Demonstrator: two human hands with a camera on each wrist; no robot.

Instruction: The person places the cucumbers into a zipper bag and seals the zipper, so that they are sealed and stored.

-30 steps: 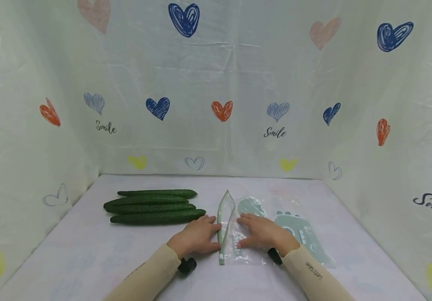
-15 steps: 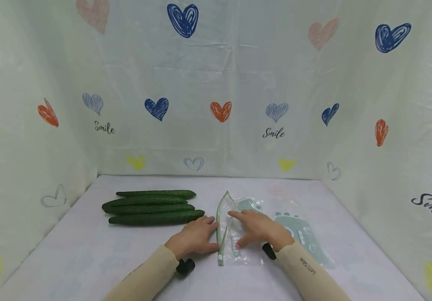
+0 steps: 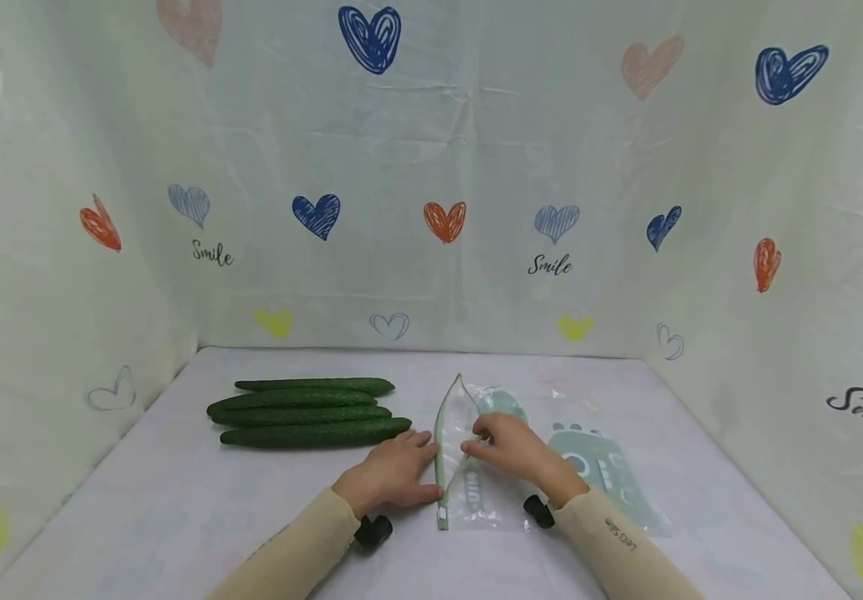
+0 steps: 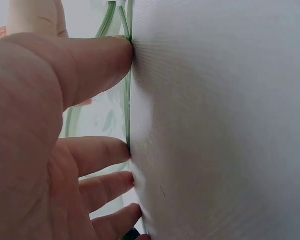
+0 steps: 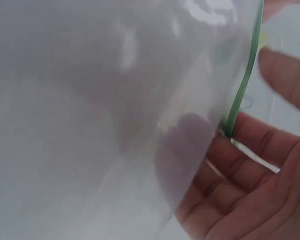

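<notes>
Heart-printed fabric (image 3: 431,117) hangs behind a white worktop (image 3: 138,500). Right of the frame's centre lies a clear bag (image 3: 604,471) with green edging, its mouth gaping to the left; four cucumbers (image 3: 303,416) lie left of centre. The left hand (image 3: 389,475) has its fingers spread, tips at the bag's left edge. The right hand (image 3: 514,450) curls its fingers round the opposite lip, thumb apart in the right wrist view. Best, I'd judge, to press the left edge flat and lift that lip gently, so the bag doesn't slide.
</notes>
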